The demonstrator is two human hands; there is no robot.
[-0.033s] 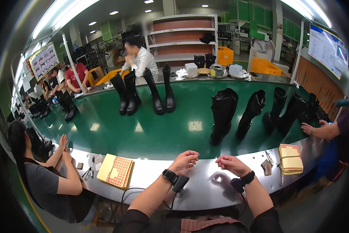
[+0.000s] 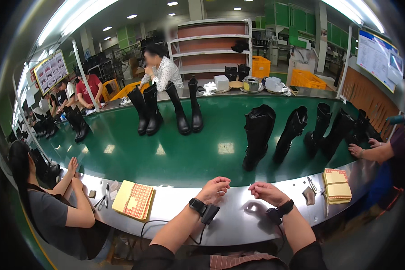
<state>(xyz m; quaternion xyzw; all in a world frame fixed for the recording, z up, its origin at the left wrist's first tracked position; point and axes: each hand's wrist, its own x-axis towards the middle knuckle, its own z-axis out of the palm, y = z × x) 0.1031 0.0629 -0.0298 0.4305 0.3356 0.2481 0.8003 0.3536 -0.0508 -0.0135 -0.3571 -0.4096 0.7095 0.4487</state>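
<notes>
Above the metal near edge of the table, my left hand [image 2: 215,189] has its fingers curled in, thumb against forefinger. A short gap to the right, my right hand [image 2: 268,192] is closed in a pinch. Anything between either hand's fingertips is too small to make out. The hands do not touch each other. Beyond them on the green conveyor belt [image 2: 189,164], a tall black boot [image 2: 258,137] and a second black boot [image 2: 290,135] stand nearest my right hand. Farther left, several upright black boots [image 2: 153,110] stand on the belt.
Yellow sticker pads [image 2: 130,200] lie left of my hands, beside tweezers [image 2: 107,193]. Another yellow stack [image 2: 337,185] is at the right. A co-worker [image 2: 72,207] sits at left; another person's hands [image 2: 364,150] touch boots at right. Across stands a person in a dotted shirt [image 2: 171,72].
</notes>
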